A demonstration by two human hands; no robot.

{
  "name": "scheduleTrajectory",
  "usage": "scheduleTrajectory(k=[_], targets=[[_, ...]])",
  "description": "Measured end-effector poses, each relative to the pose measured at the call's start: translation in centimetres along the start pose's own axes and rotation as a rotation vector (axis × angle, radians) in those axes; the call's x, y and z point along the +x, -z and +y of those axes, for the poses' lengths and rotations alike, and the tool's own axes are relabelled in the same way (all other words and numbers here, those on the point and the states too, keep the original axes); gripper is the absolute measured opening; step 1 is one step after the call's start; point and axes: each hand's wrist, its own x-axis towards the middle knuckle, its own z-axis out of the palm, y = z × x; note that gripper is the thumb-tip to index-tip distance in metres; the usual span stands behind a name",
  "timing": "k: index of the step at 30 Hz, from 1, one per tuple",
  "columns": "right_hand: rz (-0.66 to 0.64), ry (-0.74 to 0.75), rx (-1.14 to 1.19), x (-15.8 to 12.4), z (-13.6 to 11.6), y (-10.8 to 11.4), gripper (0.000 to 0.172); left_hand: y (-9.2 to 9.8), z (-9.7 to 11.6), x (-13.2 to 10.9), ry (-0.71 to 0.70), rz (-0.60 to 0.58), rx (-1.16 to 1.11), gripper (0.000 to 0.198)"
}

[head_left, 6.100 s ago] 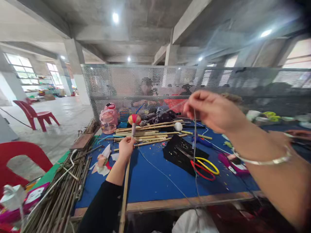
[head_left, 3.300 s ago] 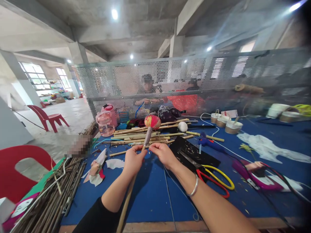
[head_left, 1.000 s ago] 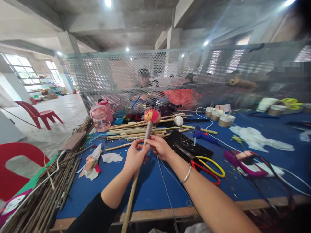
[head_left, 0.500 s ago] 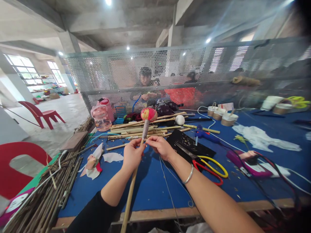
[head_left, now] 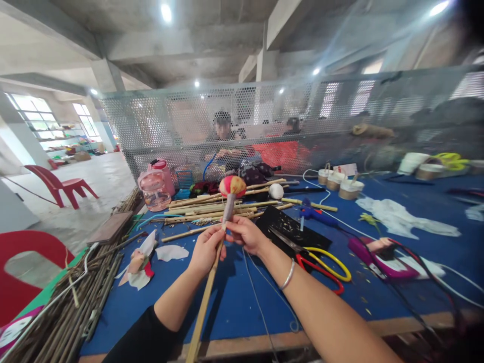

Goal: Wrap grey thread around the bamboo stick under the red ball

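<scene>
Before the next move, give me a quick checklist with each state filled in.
1. Left grip closed around the stick: ok.
2. Right grip at the lower end of the grey wrapping: ok.
3. Thread pinched by the right grip: cannot tell, fingers hide it.
4. Thread clear of the scissors: ok.
5. Scissors off the black cloth: not ok, blades lie on it.
6. Wrapping's end secured: cannot tell.

The stick [head_left: 206, 305] looks smooth matt wood, the scissor handles [head_left: 342, 263] glossy plastic, the screen [head_left: 249, 108] perforated metal.
</scene>
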Motion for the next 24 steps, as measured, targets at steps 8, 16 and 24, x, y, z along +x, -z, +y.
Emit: scheduleTrajectory(k=[8, 16, 24], targets=[[0.102, 0.079, -0.032, 0.0, 0.8, -0.9, 0.027, 0.1, -1.1, 0.2, -0.019, 0.137, 0.286, 0.039], [0.075, 0.077, -0.075, 0.1, 0.6, -0.7, 0.026, 0.1, -0.2, -0.3, -0.146, 0.31, 0.438, 0.028], [-0.066, -0.006, 0.058, -0.4, -0.1, -0.1, 0.037, -0.3, -0.5, -0.5, -0.061, 0.135, 0.184, 0.036]])
